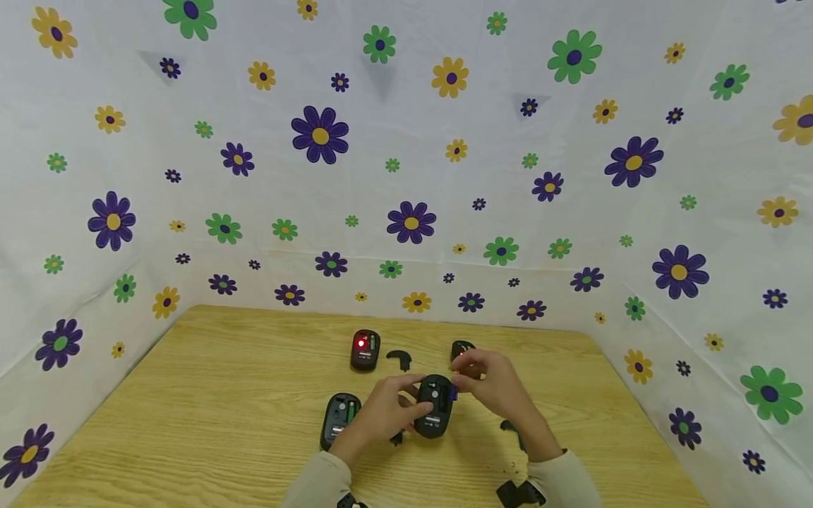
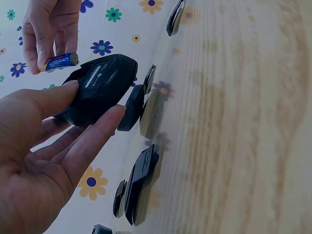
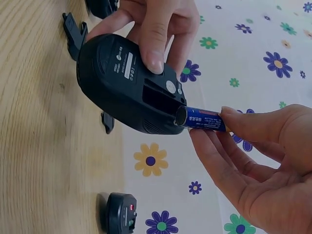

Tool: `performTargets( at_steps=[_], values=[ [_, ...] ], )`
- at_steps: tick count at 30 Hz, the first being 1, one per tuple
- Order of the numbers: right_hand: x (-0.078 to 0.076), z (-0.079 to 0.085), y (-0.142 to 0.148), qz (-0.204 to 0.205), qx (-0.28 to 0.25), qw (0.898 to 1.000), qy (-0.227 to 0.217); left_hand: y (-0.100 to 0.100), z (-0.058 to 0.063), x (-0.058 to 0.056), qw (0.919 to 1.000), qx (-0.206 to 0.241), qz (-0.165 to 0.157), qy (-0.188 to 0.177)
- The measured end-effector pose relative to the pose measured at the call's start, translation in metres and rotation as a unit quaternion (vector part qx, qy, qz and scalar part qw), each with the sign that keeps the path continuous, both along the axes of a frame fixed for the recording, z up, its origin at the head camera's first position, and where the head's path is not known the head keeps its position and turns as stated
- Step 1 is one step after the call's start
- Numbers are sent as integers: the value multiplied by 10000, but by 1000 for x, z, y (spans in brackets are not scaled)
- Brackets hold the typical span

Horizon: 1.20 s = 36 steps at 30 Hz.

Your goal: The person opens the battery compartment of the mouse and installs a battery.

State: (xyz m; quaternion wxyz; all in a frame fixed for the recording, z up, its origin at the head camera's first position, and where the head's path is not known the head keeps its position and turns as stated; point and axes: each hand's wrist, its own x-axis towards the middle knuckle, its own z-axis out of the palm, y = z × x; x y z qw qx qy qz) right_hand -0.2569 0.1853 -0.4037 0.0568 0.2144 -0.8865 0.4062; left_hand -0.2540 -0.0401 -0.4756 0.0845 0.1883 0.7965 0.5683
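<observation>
My left hand (image 1: 389,409) grips a black computer mouse (image 1: 435,409), its underside turned up above the table. The battery slot in that underside is uncovered and holds nothing, as the right wrist view shows. Between thumb and fingers, my right hand (image 1: 488,381) pinches a blue battery (image 3: 202,118), whose dark end is right at the edge of the mouse beside the slot. In the left wrist view the battery (image 2: 60,62) shows past the far side of the mouse (image 2: 100,87), with the left thumb on top and fingers below.
More upturned mice lie around: one with a red light (image 1: 365,350) at the back, another (image 1: 461,348) behind my right hand, a third (image 1: 339,416) by my left forearm. Loose black covers lie on the wooden table (image 1: 241,409), one (image 1: 400,358) near the back. Flowered cloth (image 1: 356,190) encloses the table.
</observation>
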Motion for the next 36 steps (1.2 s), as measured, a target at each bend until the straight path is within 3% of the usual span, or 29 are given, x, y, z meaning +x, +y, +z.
performTargets(
  at_steps=[11,25,36],
  values=[
    [2,-6,-7,-114,-8,9999,37,2,0,-1,10000,2,3,1],
    [3,-16,-14,-537,161,9971,506,2,-2,-2,10000,26,-31,-47],
    [1,-22,-15,-433,306,9974,485,2,-5,-1,10000,41,-32,-69]
  ],
)
